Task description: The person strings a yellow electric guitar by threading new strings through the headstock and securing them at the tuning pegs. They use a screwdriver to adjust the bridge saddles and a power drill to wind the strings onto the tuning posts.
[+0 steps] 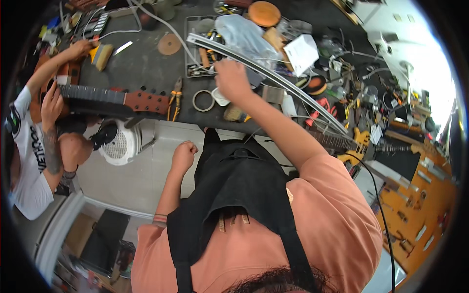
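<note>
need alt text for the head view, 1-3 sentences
Seen from above, a person in a salmon shirt and black apron reaches their right hand over a cluttered dark workbench, at a long curved grey strip. Their left hand hangs fisted below the bench edge. At left, another person works on a brown guitar neck.

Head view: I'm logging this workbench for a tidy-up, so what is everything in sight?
long curved strip: one, pale grey, across the bench under the right hand
guitar neck: one, reddish-brown with dark fretboard, bench left, a co-worker's hand on it
pliers: one, yellow handles, beside the neck's headstock
ring: one, pale, right of the pliers
brush: one, tan, bench upper left
clear bag: one, bench top
round fan: one, white, floor
yellow guitar: one, right
co-worker: one, white shirt, left
apron: one, black, worn
left hand: fist, empty, off the bench
right hand: on the strip
</note>
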`<state>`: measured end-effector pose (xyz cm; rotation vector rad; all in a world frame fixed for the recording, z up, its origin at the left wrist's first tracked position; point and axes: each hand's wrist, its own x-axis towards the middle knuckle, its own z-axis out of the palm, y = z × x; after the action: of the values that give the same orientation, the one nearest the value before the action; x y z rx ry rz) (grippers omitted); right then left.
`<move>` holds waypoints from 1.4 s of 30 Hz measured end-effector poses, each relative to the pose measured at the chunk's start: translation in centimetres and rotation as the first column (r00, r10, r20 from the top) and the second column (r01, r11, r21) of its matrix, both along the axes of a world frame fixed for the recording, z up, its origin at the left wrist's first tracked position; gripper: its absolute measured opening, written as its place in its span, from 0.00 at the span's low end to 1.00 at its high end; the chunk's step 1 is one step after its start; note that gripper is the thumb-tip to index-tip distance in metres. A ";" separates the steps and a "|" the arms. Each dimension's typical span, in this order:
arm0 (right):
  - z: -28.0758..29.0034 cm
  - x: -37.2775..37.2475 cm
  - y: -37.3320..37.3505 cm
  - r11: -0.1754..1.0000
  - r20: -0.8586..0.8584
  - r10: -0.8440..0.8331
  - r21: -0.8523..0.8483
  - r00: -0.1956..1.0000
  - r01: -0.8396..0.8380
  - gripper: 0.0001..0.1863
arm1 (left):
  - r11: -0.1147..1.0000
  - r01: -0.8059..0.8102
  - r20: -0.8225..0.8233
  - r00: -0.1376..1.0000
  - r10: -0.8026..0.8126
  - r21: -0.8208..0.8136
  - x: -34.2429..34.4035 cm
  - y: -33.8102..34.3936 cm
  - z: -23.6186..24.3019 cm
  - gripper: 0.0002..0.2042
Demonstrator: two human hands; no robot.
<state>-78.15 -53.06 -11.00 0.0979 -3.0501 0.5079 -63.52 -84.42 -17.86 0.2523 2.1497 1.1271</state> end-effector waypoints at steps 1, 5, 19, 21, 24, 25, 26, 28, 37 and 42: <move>0.6 1.5 -0.8 1.000 -0.062 0.030 -0.008 0.998 -0.030 0.22 | 0.999 0.036 -0.007 0.999 -0.037 -0.011 0.0 0.5 0.2 0.03; 3.3 7.8 -2.2 0.964 -0.163 0.155 -0.190 0.974 -0.185 0.20 | 0.992 0.114 -0.025 0.993 -0.116 -0.055 0.5 3.2 1.2 0.03; 7.5 27.8 9.8 0.886 0.077 0.172 -0.448 0.982 -0.120 0.12 | 0.643 -0.650 -0.047 0.687 0.725 0.406 19.7 17.3 10.2 0.13; 8.0 30.0 11.0 0.886 0.085 0.152 -0.453 0.985 -0.098 0.17 | 0.666 -0.614 -0.116 0.692 0.712 0.424 22.2 17.9 11.4 0.13; 10.3 31.9 11.2 0.873 0.107 0.180 -0.475 0.978 -0.109 0.24 | 0.681 -0.584 -0.216 0.668 0.712 0.442 25.1 18.5 12.6 0.11; 10.9 32.5 11.2 0.864 0.115 0.193 -0.491 0.974 -0.113 0.25 | 0.678 -0.590 -0.190 0.677 0.712 0.438 25.6 18.8 13.4 0.10; 11.2 32.7 11.1 0.848 0.102 0.232 -0.508 0.967 -0.150 0.22 | 0.677 -0.595 -0.164 0.687 0.708 0.433 26.0 19.1 14.4 0.09; 11.4 33.5 11.0 0.835 0.081 0.249 -0.523 0.965 -0.171 0.20 | 0.703 -0.569 -0.151 0.722 0.676 0.426 26.5 19.8 14.5 0.08; 10.8 40.2 16.1 0.614 0.177 0.167 -0.788 0.970 0.039 0.07 | 0.962 0.146 -0.559 0.829 0.009 0.232 19.3 26.0 20.8 0.06; 10.7 41.9 18.3 0.537 0.260 0.106 -0.828 0.960 0.165 0.09 | 0.922 0.213 -0.593 0.805 0.021 0.322 20.2 27.0 22.6 0.06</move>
<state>-36.23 -34.79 -0.35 -0.0804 -2.6122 2.0831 -43.33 -57.39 4.72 0.9996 2.3735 1.5460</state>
